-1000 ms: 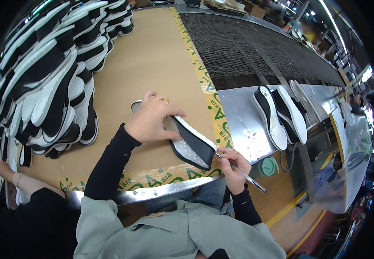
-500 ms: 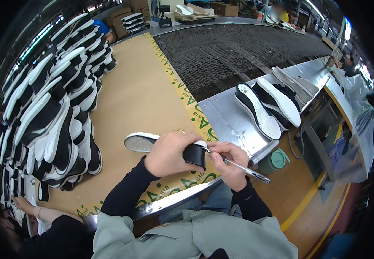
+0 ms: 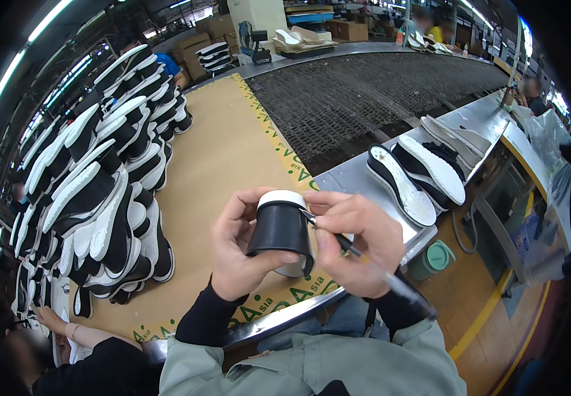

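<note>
My left hand is closed around a wedge shoe sole, holding it up over the brown-papered table. The sole's black heel faces me, and a white band runs along its top. In my right hand is a slim pen with a dark front part and a pale barrel, its rear end blurred. The pen's tip touches or nearly touches the heel's right side, just under the white band. My right fingers rest close to that band. The rest of the sole is hidden behind the heel and my hands.
A tall pile of black-and-white soles stands on the left. A dark mesh conveyor runs beyond the papered table. More soles lie on a metal ledge, with a green-lidded cup below. A co-worker's hand is at lower left.
The sole has been turned and raised, so its heel now faces me upright. The pen has come to the heel's right side, and the whole view has shifted slightly.
</note>
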The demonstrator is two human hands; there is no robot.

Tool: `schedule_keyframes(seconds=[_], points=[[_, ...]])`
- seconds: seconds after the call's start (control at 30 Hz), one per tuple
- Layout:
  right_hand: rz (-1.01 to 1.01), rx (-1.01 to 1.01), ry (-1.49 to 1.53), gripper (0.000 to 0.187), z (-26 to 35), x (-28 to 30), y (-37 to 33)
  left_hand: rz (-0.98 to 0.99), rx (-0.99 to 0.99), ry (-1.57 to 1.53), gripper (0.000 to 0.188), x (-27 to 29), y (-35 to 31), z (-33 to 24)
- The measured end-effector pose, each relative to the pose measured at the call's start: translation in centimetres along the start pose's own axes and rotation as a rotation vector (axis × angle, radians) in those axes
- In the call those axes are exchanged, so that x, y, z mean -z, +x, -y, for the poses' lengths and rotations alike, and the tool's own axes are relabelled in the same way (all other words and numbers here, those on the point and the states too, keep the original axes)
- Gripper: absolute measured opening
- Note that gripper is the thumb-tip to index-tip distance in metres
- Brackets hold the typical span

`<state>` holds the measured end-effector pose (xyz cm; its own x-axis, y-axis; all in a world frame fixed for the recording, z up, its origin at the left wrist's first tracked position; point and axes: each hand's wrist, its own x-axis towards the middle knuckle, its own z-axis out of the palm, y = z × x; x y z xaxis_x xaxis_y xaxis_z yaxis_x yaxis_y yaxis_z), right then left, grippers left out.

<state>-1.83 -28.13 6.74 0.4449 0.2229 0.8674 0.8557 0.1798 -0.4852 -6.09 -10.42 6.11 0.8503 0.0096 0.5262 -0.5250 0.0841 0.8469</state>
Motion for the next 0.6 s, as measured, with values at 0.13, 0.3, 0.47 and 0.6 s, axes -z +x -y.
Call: schedule_keyframes(seconds=[0.13,0.3,0.47,0.6], points=[[-0.04,0.058,-0.052,0.018,-0.3,-1.3,0.1,-0.06,0.008,-0.094,0.076,0.8,-0.7,1.2],[-0.088,0.058,-0.006,0.019,-1.6,-3.0,-1.1,-0.129,0.027,-0.098,0.083,2.1,-1.1,2.2],[-0.128,0.082,-0.059,0.02,-2.3,-4.2,-1.8,-0.154,0.069,-0.125,0.089,2.8,-1.0,2.6],[-0.149,0.081,-0.105,0.02,-3.2,-4.8,-2.8,-0.139,0.07,-0.06,0.094,3.7,-0.7,3.2]])
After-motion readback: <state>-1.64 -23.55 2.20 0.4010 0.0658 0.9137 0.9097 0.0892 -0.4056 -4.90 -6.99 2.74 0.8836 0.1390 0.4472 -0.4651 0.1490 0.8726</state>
